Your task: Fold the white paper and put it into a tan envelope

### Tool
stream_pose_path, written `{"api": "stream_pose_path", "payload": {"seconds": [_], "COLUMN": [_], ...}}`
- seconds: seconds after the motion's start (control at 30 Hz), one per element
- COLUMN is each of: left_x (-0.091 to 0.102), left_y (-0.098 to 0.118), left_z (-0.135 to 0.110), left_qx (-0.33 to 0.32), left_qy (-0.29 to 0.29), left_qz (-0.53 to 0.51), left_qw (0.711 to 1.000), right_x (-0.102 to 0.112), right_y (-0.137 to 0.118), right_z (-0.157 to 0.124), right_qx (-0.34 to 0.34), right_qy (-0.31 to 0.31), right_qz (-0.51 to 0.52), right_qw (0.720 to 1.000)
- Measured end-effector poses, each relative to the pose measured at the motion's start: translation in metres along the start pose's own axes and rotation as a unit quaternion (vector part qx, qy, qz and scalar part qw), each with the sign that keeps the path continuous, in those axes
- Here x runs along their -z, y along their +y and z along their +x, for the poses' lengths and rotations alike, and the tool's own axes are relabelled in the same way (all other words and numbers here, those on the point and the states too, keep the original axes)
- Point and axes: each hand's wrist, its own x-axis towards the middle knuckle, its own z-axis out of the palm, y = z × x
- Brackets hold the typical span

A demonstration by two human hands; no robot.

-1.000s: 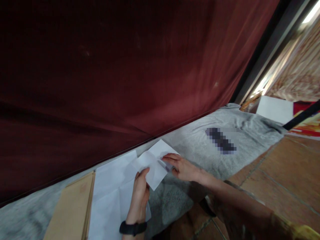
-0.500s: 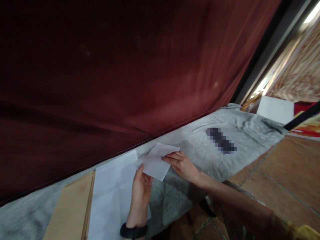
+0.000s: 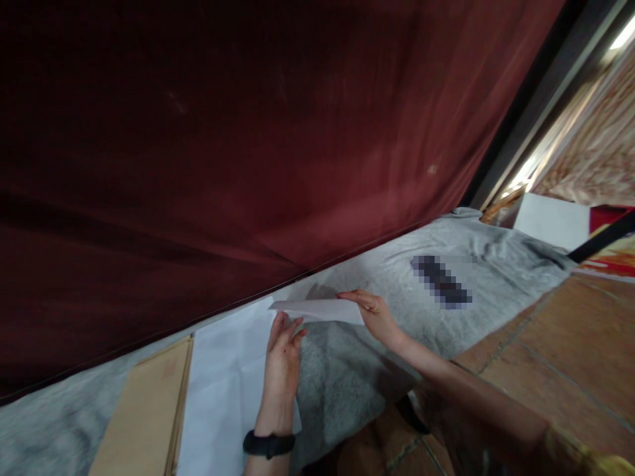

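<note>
A folded sheet of white paper (image 3: 320, 309) is held up above the grey cloth, tilted so that it shows as a narrow strip. My left hand (image 3: 284, 350) grips its left end, thumb and fingers around the near edge. At the other end, my right hand (image 3: 374, 317) pinches the paper, fingers along its top edge. Under and beside my left wrist lie larger white sheets (image 3: 218, 390) with crease lines. Left of those rests a stack of brown envelopes (image 3: 143, 410).
Grey fuzzy cloth (image 3: 347, 396) covers the long narrow surface. A dark red curtain (image 3: 297, 145) hangs along its far edge. On the cloth at the right lies a dark pixelated object (image 3: 441, 281). Tiled floor (image 3: 560, 357) shows at the right, with a white panel (image 3: 551, 221) beyond.
The folded paper has turned from facing me broadly to nearly edge-on. My right hand has shifted slightly up and right, and my left hand has changed its hold at the left end.
</note>
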Motion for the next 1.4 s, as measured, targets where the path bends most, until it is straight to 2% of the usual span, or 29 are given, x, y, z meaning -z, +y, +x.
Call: {"api": "stream_pose_path", "payload": {"seconds": [0.17, 0.33, 0.43, 0.6, 0.7, 0.83, 1.0, 1.07, 1.27, 1.33, 1.4], "left_x": [0.003, 0.006, 0.007, 0.015, 0.018, 0.018, 0.017, 0.017, 0.017, 0.018, 0.020], "left_y": [-0.004, -0.004, -0.002, 0.002, 0.002, 0.001, 0.001, 0.002, 0.007, 0.007, 0.004], "left_z": [0.001, 0.000, 0.001, 0.012, 0.018, 0.018, 0.018, 0.018, 0.016, 0.017, 0.021], "left_qx": [-0.054, -0.071, -0.071, -0.148, -0.167, -0.207, -0.283, -0.286, -0.247, -0.247, -0.251], "left_qy": [-0.001, -0.027, -0.039, -0.016, -0.025, -0.008, 0.032, 0.032, 0.059, 0.058, 0.067], "left_qz": [0.109, 0.184, 0.211, 0.294, 0.323, 0.343, 0.365, 0.361, 0.338, 0.333, 0.349], "left_qw": [0.993, 0.980, 0.974, 0.944, 0.931, 0.916, 0.887, 0.887, 0.906, 0.908, 0.900], "right_x": [-0.001, -0.005, -0.008, -0.010, -0.007, 0.001, 0.014, 0.017, 0.011, 0.003, -0.006], "right_y": [0.004, 0.006, 0.005, 0.006, 0.008, 0.003, -0.011, -0.013, -0.004, -0.003, -0.002], "right_z": [0.004, 0.002, -0.004, -0.010, -0.005, 0.004, 0.008, 0.007, 0.002, -0.005, -0.016], "right_qx": [-0.136, -0.210, -0.244, -0.284, -0.265, -0.193, -0.078, -0.080, -0.229, -0.289, -0.355], "right_qy": [0.072, 0.112, 0.105, 0.055, 0.057, 0.064, 0.016, 0.002, 0.026, 0.023, 0.019], "right_qz": [0.123, 0.240, 0.279, 0.278, 0.244, 0.217, 0.169, 0.169, 0.200, 0.235, 0.286], "right_qw": [0.980, 0.941, 0.923, 0.916, 0.931, 0.955, 0.982, 0.982, 0.952, 0.928, 0.890]}}
